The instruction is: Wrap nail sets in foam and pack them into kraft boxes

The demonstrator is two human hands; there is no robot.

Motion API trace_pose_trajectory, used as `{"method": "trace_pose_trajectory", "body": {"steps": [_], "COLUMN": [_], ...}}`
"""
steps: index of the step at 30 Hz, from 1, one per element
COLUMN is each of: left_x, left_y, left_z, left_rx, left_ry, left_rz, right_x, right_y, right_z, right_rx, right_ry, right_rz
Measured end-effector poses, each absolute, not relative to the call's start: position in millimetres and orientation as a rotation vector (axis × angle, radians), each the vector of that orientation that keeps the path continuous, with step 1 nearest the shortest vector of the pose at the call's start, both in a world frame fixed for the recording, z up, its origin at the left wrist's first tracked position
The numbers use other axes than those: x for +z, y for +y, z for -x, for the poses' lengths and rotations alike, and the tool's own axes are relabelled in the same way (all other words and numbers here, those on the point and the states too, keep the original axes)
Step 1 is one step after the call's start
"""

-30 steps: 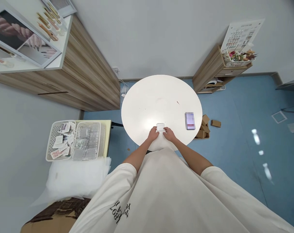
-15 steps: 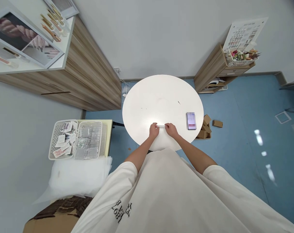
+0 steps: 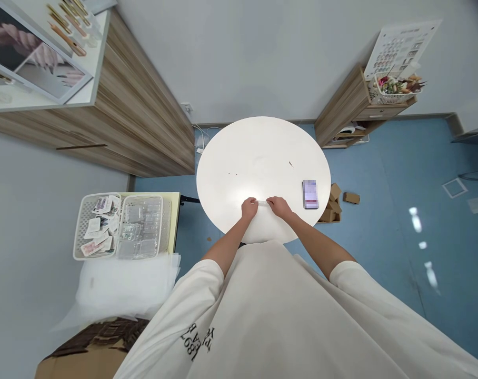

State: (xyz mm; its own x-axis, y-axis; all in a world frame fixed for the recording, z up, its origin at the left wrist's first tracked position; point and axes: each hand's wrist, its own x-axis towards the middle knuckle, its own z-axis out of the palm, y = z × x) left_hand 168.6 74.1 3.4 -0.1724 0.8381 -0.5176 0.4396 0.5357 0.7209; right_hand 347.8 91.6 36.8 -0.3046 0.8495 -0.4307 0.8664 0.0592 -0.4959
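Close to the near edge of the round white table (image 3: pixel 258 152), both my hands hold a small white strip (image 3: pixel 262 203) by its two ends. My left hand (image 3: pixel 249 208) pinches the left end, fingers closed. The right end sits in the closed fingers of my right hand (image 3: pixel 277 205). White on white, the strip's exact kind and outline are hard to make out. To the right of my right hand lies a phone (image 3: pixel 310 194) with its screen lit and blurred. A thin dark mark or sliver (image 3: pixel 291 164) shows farther back on the tabletop.
Left of me, a side table (image 3: pixel 175 202) bears a white basket of cards (image 3: pixel 76 237), a basket of clear boxes (image 3: pixel 160 226) and translucent sheets (image 3: pixel 120 281). Brown cardboard boxes (image 3: pixel 334 205) lie on the floor at right. Wooden cabinets (image 3: pixel 144 105) stand along the wall.
The view has shifted slightly. My right hand's fingers have turned a little more over the strip's end; both hands stay in nearly the same place on the table.
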Motion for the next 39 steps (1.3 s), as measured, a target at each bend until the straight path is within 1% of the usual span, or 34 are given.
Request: {"method": "trace_pose_trajectory", "body": {"steps": [8,15,22,27,34,39], "left_x": [-0.6,1.2,5.1,4.8,-5.4,-15.0], "left_y": [71.8,70.7,68.9,74.2,71.3,55.4], "left_z": [-168.1,-165.9,-165.6,-166.4,-167.2,-164.3], "left_rx": [0.557,0.55,0.56,0.519,0.57,0.552], "left_ry": [1.8,1.794,1.795,1.789,1.772,1.755], "left_rz": [-1.001,-0.987,-0.956,-0.957,-0.832,-0.892], "right_x": [36.6,28.8,24.1,23.1,21.9,23.5], "right_y": [90.5,87.0,82.4,84.0,81.6,90.4], "right_z": [-349.9,-347.1,-340.7,-336.7,-333.0,-335.4], "right_rx": [-1.021,-0.835,-0.85,-0.804,-0.771,-0.761], "right_ry": [2.282,2.334,2.379,2.351,2.347,2.29], "right_rz": [-1.661,-1.525,-1.602,-1.637,-1.691,-1.732]}}
